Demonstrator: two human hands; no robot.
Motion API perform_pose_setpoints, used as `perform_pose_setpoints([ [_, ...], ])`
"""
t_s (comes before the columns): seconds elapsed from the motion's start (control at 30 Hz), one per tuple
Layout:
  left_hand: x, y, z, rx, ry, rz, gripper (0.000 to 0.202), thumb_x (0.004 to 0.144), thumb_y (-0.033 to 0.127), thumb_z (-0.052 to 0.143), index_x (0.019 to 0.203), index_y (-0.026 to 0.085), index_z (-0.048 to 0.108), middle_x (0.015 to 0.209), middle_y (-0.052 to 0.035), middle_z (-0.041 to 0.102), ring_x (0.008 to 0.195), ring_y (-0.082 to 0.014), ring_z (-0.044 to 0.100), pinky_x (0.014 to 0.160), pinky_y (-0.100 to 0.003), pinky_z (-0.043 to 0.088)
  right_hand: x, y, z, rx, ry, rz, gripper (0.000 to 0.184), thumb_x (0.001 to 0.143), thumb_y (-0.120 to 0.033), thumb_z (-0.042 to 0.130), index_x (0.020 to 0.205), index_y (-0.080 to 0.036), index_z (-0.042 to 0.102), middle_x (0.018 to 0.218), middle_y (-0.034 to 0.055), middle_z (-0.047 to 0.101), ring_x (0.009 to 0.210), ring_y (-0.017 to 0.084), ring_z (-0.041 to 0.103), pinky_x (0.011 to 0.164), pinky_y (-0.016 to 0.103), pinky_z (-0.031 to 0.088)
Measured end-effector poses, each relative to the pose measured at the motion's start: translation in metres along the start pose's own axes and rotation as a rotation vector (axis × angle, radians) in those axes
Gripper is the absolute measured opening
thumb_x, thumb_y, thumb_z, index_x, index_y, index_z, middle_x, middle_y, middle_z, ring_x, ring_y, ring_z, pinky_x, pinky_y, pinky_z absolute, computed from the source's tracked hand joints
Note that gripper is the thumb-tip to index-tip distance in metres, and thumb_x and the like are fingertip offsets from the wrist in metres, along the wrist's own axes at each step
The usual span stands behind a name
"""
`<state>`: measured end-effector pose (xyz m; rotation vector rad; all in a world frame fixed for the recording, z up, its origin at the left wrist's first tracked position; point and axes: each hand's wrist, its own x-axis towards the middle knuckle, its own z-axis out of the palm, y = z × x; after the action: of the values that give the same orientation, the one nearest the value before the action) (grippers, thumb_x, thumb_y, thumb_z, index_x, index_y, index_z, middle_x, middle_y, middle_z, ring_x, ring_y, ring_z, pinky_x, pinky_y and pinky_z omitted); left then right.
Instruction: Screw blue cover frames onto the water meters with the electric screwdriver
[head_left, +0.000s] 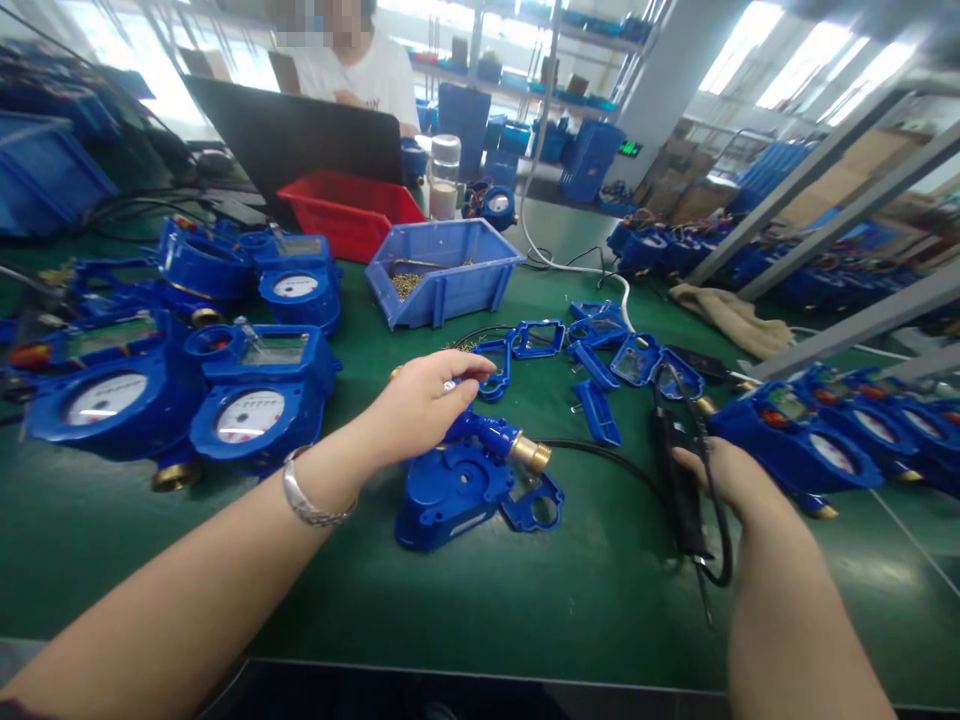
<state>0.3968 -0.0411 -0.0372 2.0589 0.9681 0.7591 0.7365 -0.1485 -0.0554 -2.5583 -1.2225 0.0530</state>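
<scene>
My left hand (427, 400) hovers over a blue water meter body (457, 485) that lies face down on the green mat, brass fitting (531, 453) to the right. Its fingertips are pinched together on something too small to make out. My right hand (731, 478) is wrapped round a black electric screwdriver (686, 500) whose tip points toward me; its black cable loops around the hand. A blue cover frame (536, 505) lies against the meter body.
Several blue cover frames (592, 350) lie behind the meter. A blue bin (442, 268) of small brass screws and a red bin (349, 210) stand further back. Finished blue meters (247, 400) crowd the left, more (817, 440) the right. A person sits behind a laptop (300, 135).
</scene>
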Motion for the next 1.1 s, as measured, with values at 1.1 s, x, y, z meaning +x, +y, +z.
perform_pose_setpoints([
  [1.1, -0.017, -0.023, -0.029, -0.078, -0.350, 0.016, 0.037, 0.089, 0.025, 0.043, 0.124, 0.026, 0.053, 0.114, 0.0000, 0.067, 0.106, -0.0190, 0.061, 0.088, -0.030, 0.047, -0.112, -0.131, 0.111, 1.299, -1.058, -0.254, 0.067, 0.049, -0.044, 0.087, 0.107, -0.023, 0.062, 0.105, 0.0049, 0.065, 0.102, 0.027, 0.060, 0.094, 0.041, 0.045],
])
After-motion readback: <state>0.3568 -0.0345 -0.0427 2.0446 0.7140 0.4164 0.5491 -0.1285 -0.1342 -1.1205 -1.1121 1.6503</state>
